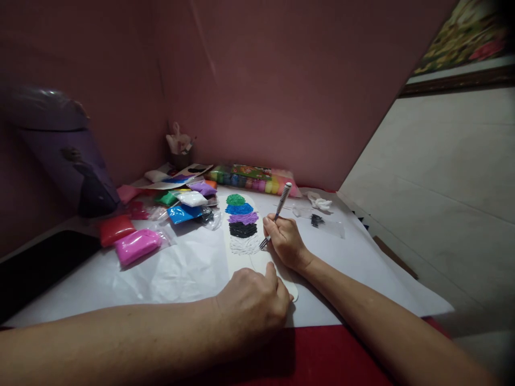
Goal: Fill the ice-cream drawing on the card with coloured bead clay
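My right hand (286,241) is closed on a small fork (283,200) with a striped handle. Its tines point down at the right edge of the textured white clay band (244,245). Above that band on a pale board (240,264) lie black (243,230), purple (243,218), blue (238,208) and green (235,199) clay bands. Resting across the lower part of the board, my left hand (255,300) has curled fingers and an extended index finger; whether anything is under it is hidden.
Clay packets, including pink (138,246), red (116,230) and blue (184,214), lie left of the board. Behind are a long multicoloured pack (253,179) and a cup (181,158). A purple bin-like object (68,161) and black flat object (48,268) stand left; white clay (319,201) lies right.
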{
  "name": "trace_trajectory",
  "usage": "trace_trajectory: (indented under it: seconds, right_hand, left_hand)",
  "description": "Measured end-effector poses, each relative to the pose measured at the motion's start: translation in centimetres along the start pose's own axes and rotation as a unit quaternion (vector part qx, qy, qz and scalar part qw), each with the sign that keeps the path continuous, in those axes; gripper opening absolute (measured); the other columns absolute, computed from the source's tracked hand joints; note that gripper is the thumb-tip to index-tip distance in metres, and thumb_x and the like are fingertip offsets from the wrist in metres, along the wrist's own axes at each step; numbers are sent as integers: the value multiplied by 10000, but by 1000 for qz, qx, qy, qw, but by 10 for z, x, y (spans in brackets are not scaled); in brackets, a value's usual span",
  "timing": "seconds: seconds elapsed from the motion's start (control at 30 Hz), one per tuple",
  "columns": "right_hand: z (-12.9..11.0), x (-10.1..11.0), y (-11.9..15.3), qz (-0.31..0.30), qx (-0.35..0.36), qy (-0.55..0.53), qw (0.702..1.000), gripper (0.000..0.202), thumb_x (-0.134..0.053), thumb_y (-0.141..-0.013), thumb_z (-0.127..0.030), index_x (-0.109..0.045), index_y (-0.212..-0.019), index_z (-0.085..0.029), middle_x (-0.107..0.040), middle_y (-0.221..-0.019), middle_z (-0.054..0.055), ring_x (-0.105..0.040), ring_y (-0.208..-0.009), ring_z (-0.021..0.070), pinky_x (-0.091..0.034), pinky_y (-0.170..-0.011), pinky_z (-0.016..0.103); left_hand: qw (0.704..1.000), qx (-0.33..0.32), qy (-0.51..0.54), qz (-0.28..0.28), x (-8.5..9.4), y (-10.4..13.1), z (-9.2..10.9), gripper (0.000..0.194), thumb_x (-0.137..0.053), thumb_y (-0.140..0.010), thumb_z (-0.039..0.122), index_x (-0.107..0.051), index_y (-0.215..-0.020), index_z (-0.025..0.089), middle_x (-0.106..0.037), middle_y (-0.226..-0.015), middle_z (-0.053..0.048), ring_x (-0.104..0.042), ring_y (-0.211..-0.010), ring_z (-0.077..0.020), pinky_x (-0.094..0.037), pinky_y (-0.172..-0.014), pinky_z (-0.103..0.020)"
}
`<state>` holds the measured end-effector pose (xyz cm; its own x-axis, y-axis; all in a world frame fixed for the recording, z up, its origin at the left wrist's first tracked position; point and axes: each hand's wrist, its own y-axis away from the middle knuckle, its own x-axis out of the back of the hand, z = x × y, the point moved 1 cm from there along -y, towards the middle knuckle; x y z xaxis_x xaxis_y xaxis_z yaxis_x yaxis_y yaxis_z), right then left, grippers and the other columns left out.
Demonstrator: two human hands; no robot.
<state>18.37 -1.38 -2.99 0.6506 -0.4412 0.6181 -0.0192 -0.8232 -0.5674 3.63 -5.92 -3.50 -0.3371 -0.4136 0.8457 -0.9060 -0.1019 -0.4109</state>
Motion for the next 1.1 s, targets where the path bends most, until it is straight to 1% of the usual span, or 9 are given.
trace_trajectory:
  seconds: [0.23, 0.5, 0.63, 0.73, 0.8, 0.87, 0.93, 1.0, 1.1]
  right_hand:
    - [2, -1, -1, 24, -14, 30, 999, 397, -366, -930, -318, -404, -544, -230, -490, -515, -7, -495, -500, 144, -348, -582, 266]
    - [2, -1, -2, 66, -25, 96, 993, 395, -383, -916, -292, -420, -528, -229, -528, -484, 10, -500, -490, 156, -310, -548, 277]
    - [4, -1, -2, 97, -27, 115, 988, 379, -400, -905, -284, -418, -531, -231, -512, -465, 9, -463, -474, 154, -274, -533, 283]
    - [7, -1, -2, 127, -50, 102, 985, 381, -399, -904, -295, -414, -529, -232, -492, -461, 7, -451, -469, 154, -272, -536, 291]
    - [7, 1, -1, 134, -55, 52, 988, 389, -388, -918, -308, -416, -537, -231, -479, -478, 0, -463, -484, 153, -301, -549, 288]
    - [5, 2, 0, 106, -33, -27, 993, 399, -384, -936, -324, -425, -551, -227, -466, -506, -10, -470, -504, 145, -340, -565, 279]
    - [0, 4, 2, 47, 4, -96, 994, 404, -394, -951, -335, -449, -568, -219, -459, -533, -19, -469, -522, 134, -368, -580, 267]
    - [-5, 5, 3, -2, 29, -119, 992, 396, -406, -957, -327, -475, -585, -210, -463, -550, -22, -470, -535, 127, -376, -587, 261]
    - [-9, 7, 4, -26, 42, -126, 991, 385, -424, -957, -313, -491, -595, -200, -474, -561, -22, -473, -546, 123, -380, -591, 259]
  left_hand:
    - [1000, 0, 1, -6, -1, 1, 0, 260, -370, -936, 197, -566, -783, 120, -658, -727, -122, -563, -438, -168, -370, -328, -250]
    - [1000, -2, 7, -19, 1, 0, 0, 278, -349, -943, 200, -579, -823, 100, -654, -751, -137, -564, -430, -174, -399, -321, -277]
    - [1000, 1, 4, -14, 1, 0, 0, 289, -340, -950, 205, -580, -841, 86, -650, -768, -142, -572, -441, -174, -407, -330, -283]
    - [1000, 2, -1, -11, 0, 1, 1, 279, -355, -948, 210, -584, -839, 94, -661, -786, -147, -584, -449, -182, -412, -331, -288]
    - [1000, 7, -3, -7, 0, 1, 1, 273, -363, -947, 215, -584, -833, 101, -664, -785, -143, -585, -449, -177, -408, -331, -279]
    - [1000, 7, -1, -3, 0, 0, 0, 268, -367, -944, 217, -580, -821, 109, -659, -772, -134, -581, -447, -176, -401, -328, -275]
    - [1000, 7, 9, -2, -1, 0, 0, 254, -378, -934, 210, -570, -790, 126, -642, -731, -112, -569, -442, -183, -390, -317, -281]
    - [1000, 7, 21, -1, -1, 0, -1, 231, -399, -919, 195, -559, -759, 144, -616, -678, -86, -559, -440, -196, -379, -304, -290]
    - [1000, 4, 29, 1, -1, 0, -1, 212, -412, -902, 172, -555, -746, 155, -585, -638, -66, -547, -443, -206, -363, -290, -295]
